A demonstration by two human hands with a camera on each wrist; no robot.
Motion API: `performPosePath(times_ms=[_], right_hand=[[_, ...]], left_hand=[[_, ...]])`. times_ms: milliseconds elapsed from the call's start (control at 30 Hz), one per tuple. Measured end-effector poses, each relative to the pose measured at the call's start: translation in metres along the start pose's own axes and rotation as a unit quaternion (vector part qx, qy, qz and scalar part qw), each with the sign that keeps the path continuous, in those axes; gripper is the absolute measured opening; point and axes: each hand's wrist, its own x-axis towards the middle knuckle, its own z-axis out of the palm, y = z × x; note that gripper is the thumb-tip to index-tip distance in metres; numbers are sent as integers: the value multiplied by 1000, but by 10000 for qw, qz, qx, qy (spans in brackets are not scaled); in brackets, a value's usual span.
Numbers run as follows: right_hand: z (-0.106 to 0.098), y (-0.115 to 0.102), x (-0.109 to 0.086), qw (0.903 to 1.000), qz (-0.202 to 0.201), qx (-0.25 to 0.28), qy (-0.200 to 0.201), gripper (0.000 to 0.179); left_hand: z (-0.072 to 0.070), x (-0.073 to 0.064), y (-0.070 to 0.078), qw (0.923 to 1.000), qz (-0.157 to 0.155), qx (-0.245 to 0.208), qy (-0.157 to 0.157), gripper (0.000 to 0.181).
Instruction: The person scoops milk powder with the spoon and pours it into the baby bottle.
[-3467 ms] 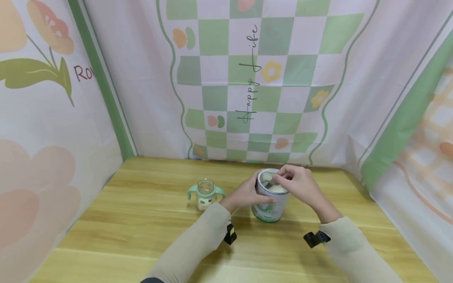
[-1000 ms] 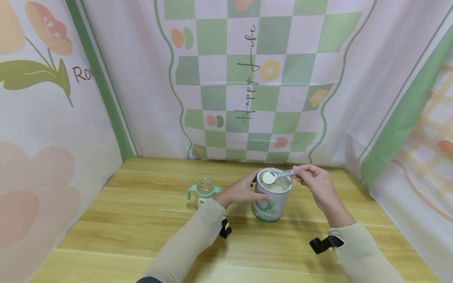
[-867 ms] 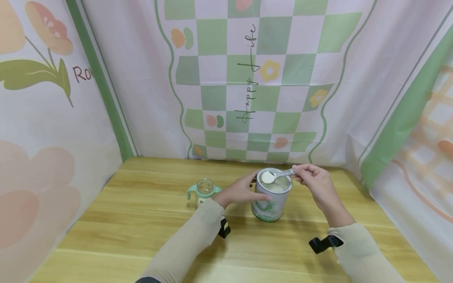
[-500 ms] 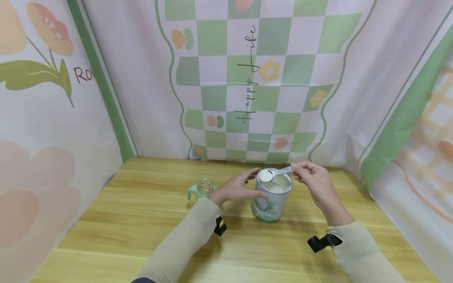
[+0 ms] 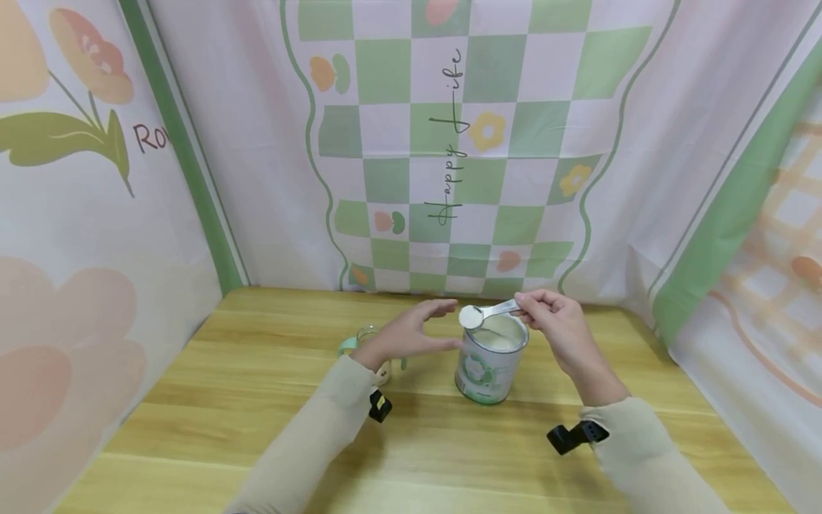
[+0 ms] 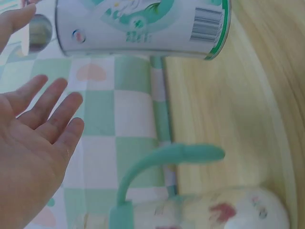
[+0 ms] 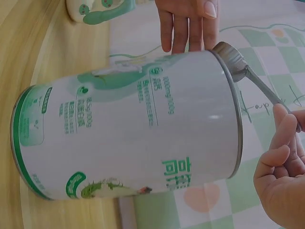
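Observation:
My right hand [image 5: 557, 330] pinches the handle of a clear measuring scoop [image 5: 499, 308]. The scoop's bowl is heaped with white powder and hovers over the left rim of a powder can [image 5: 489, 375]. More pale powder shows inside this white-and-green can, which stands upright and uncovered. My left hand [image 5: 406, 335] is held with spread fingers left of the can, gripping nothing. A baby bottle [image 6: 228, 210] with mint-green handles stands behind the left wrist, mostly hidden by it in the head view. Its mouth is uncapped.
The wooden table [image 5: 257, 407] runs back to a curtain [image 5: 385, 171] with a green-and-white checked print. Printed cloth also hangs at the left and right sides.
My right hand has lifted the scoop, heaped with powder, out of the can and moved it left to the rim. My left hand has let go of the can and drawn left toward the bottle.

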Motion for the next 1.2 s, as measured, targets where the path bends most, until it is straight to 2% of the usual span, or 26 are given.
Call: performPosePath(times_ms=[200,400,567,667,833,1067,1200], right_hand=[[11,0,3,10000,35,2,-49,23],[24,0,5,9995,116,-207,-202,20],[35,-2,7,9991,23,-262,-333,22],[42,-3,8,9988,13,-262,-416,23],[52,-4,10,9985,84,-176,-509,24],[69,-5,10,9975,210,-64,-668,27],[78,-5,11,9970,134,-43,-760,28]], left_hand=[[-13,-10,-5,9999,37,7,153,76],[-26,-23,-12,9993,57,117,357,71],[-38,-34,-16,9986,-42,178,499,69],[-44,-41,-21,9984,-71,59,559,67],[-50,-53,-31,9979,-74,-155,619,67],[-58,-68,-41,9973,-84,-19,736,64],[-58,-73,-47,9962,-149,39,858,65]])
